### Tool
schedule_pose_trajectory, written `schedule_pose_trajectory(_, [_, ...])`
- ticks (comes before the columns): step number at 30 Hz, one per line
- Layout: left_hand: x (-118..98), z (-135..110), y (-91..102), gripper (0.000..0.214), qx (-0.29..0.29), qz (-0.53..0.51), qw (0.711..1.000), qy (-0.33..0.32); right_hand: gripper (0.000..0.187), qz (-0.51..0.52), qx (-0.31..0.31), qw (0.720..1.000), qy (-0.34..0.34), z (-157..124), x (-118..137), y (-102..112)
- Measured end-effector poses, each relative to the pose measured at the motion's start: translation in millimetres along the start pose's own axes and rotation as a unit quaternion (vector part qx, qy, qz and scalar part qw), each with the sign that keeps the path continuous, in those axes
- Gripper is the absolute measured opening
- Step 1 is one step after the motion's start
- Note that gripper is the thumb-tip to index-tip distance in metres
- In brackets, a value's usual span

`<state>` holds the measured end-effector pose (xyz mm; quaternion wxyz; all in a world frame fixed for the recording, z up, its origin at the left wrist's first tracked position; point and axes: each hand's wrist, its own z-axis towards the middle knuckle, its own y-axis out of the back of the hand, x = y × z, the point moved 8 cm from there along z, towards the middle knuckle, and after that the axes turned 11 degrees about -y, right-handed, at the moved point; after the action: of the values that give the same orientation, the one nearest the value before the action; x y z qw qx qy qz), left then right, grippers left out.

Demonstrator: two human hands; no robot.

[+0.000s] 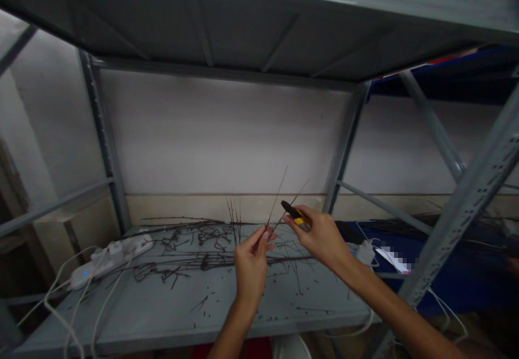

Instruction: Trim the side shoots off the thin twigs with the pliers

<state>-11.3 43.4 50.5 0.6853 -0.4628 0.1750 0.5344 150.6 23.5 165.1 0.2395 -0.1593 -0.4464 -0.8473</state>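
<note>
My left hand [251, 259] is raised over the grey shelf [227, 310] with thumb and fingers pinched on the lower end of a thin dark twig [278, 194] that points up and to the right. My right hand [318, 234] is closed round a small cutter with a yellow and black body [295, 214]. The cutter's dark tip points left, close to the twig just above my left fingers. A second thin stem [299, 191] rises beside the first; which hand holds it I cannot tell.
Several dark twigs [194, 240] and short cut bits lie scattered over the shelf. A white power strip [109, 253] with white cables sits at the left. Grey uprights [344, 148] and diagonal braces frame the bay. A blue surface [446, 272] with a white adapter lies to the right.
</note>
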Motion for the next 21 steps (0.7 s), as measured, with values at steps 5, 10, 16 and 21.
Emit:
schedule_pose_trajectory(5, [5, 0, -5.0, 0.033, 0.029, 0.02, 0.999, -0.001, 0.038, -0.231, -0.039, 0.964, 0.121, -26, 16, -1])
schedule_pose_trajectory(10, [5, -3, -7.2, 0.031, 0.006, -0.02, 1.0, 0.017, 0.04, -0.352, 0.006, 0.924, 0.149, -26, 23, -16])
schedule_pose_trajectory(16, [-3, -4, -6.8, 0.035, 0.002, -0.044, 0.998, 0.036, 0.047, -0.367, -0.018, 0.91, 0.193, -27, 23, -22])
schedule_pose_trajectory(21, [-10, -4, -5.5, 0.033, 0.009, -0.055, 0.997, 0.048, 0.046, -0.365, -0.062, 0.9, 0.231, -35, 26, -24])
